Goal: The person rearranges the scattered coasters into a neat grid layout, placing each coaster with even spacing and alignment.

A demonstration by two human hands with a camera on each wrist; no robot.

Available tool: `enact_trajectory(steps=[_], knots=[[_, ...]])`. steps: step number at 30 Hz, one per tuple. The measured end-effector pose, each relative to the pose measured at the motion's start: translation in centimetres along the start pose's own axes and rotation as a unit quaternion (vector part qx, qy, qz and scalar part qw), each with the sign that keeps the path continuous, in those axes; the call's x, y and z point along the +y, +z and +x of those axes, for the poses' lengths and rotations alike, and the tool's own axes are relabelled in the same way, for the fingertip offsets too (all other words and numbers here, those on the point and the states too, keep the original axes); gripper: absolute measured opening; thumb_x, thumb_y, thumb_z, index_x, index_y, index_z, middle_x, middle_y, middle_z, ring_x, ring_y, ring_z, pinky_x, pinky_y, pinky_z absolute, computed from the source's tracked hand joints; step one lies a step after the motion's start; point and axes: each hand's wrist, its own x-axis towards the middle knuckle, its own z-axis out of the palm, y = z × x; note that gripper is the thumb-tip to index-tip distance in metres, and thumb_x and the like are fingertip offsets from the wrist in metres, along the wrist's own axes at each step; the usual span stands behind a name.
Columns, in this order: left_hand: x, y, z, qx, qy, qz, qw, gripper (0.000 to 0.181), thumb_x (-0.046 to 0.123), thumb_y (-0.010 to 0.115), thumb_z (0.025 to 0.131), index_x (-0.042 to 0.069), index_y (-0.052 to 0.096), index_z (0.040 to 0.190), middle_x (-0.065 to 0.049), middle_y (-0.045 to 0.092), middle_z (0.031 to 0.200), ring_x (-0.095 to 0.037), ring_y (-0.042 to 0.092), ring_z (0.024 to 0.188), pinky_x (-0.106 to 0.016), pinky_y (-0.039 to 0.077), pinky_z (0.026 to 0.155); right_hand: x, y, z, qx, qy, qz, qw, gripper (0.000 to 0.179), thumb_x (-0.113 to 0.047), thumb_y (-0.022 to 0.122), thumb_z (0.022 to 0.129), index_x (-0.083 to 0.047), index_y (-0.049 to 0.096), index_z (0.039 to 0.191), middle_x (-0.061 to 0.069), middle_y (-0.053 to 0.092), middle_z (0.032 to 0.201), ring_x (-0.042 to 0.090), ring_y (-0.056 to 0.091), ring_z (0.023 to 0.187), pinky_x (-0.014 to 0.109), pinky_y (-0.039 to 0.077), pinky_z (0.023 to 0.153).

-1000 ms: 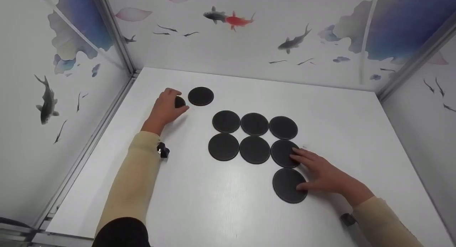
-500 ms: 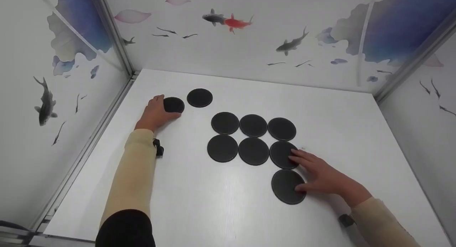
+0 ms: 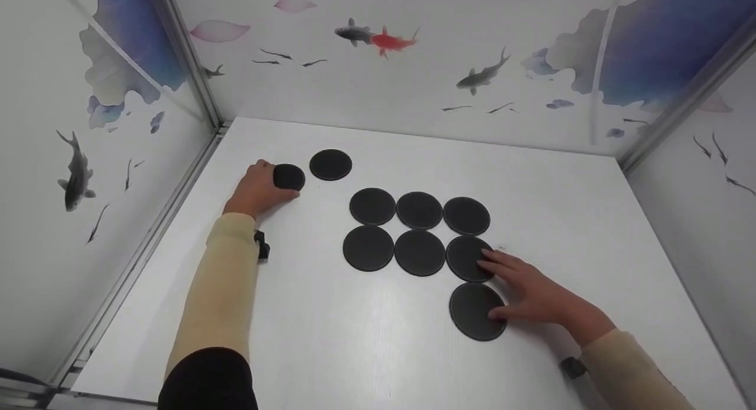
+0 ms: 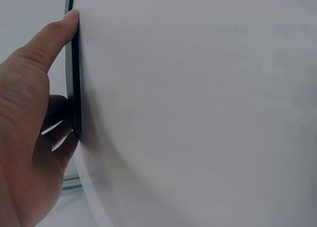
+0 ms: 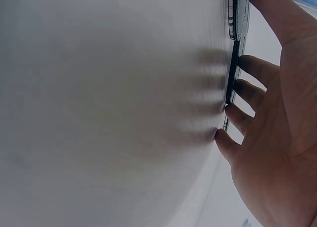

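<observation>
At the far left of the table, my left hand holds a round black coaster by its edge, thumb on the near side and fingers on the far side. The left wrist view shows the thumb at the rim of this thin dark coaster, which lies flat on or very near the white surface. My right hand rests with spread fingers at the right of the group: fingertips on one coaster, thumb on the nearer one. In the right wrist view, the fingertips touch the coaster's edge and the table.
Another coaster lies alone right of the left hand's one. Two touching rows of three, among them a left coaster, occupy the middle of the white table. Walls with printed fish enclose the back and sides.
My left hand has moved left and slightly nearer, and more of its coaster now shows, farther from the lone coaster. The right hand stays on the same two coasters. The view has shifted slightly.
</observation>
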Motion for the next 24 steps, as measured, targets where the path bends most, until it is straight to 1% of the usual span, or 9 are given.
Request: enact_trajectory(steps=[7,12,18,24], knots=[[0.2,0.03,0.22,-0.004,-0.008,0.013,0.9999,0.109,0.066,0.078,0.076,-0.009,0.042,0.145,-0.025,0.036,0.144,-0.039,0.036,0.133,-0.054,0.038,0.111,0.03,-0.06,-0.14,0.002,-0.011,-0.005,0.9999,0.098,-0.064,0.079,0.076,-0.022,0.041,0.156,-0.001,0.028,0.165,0.029,0.022,0.152,0.057,0.027,0.116],[0.29,-0.03,0.17,-0.001,-0.01,0.011,0.9999,0.111,0.067,0.079,0.074,-0.012,0.043,0.143,-0.028,0.036,0.139,-0.04,0.035,0.13,-0.055,0.038,0.109,0.0,-0.01,-0.09,0.001,-0.012,-0.005,0.9999,0.098,-0.064,0.079,0.077,-0.023,0.04,0.157,0.0,0.027,0.166,0.029,0.022,0.152,0.058,0.027,0.116],[0.64,-0.15,-0.15,-0.003,-0.01,0.005,0.9999,0.11,0.067,0.079,0.073,-0.011,0.044,0.142,-0.028,0.038,0.135,-0.041,0.036,0.128,-0.056,0.038,0.109,-0.1,-0.02,-0.13,-0.005,-0.002,0.001,1.0,0.098,-0.064,0.079,0.077,-0.023,0.039,0.157,-0.001,0.026,0.166,0.03,0.02,0.153,0.059,0.025,0.117],[0.65,0.05,-0.57,0.002,-0.008,-0.01,0.9999,0.109,0.066,0.08,0.072,-0.009,0.045,0.142,-0.025,0.039,0.136,-0.038,0.037,0.126,-0.055,0.038,0.109,-0.04,-0.14,-0.13,-0.001,-0.011,0.002,0.9999,0.098,-0.063,0.08,0.077,-0.022,0.04,0.157,0.0,0.027,0.166,0.029,0.021,0.153,0.058,0.026,0.116]])
